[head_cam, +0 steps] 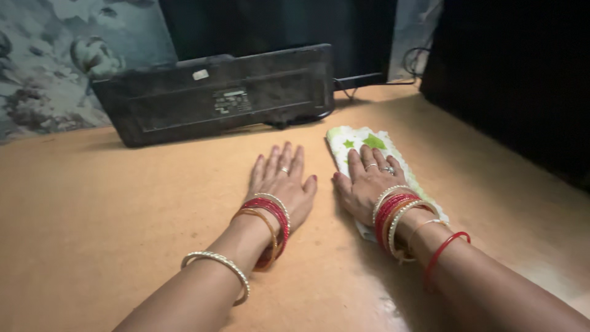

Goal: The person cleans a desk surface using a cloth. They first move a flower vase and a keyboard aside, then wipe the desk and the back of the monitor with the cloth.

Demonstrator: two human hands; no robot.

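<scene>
While both hands lie palm-down on the tan worktop (123,203), nothing is gripped. Left hand (281,182): fingers spread flat, straight on the bare surface, rings and bangles at the wrist. Right hand (369,184): also flat and open, pressing on a folded white cloth with green star print (362,140), which lies at about 3 o'clock of the left hand and runs from 12 toward 5 o'clock under the right palm and wrist.

Step in hand, by my reading: cloth pinned under the right palm, as at a wipe of the surface; left hand bracing. A next stroke would call for steady downward pressure and keeping the cloth from bunching.

At 11 o'clock, a black keyboard (215,95) stands tipped on edge, underside facing out, leaning against a dark monitor (276,24). Dark bulky unit (510,74) at 2 o'clock. Cable (413,61) behind.

Containers: none in view.
</scene>
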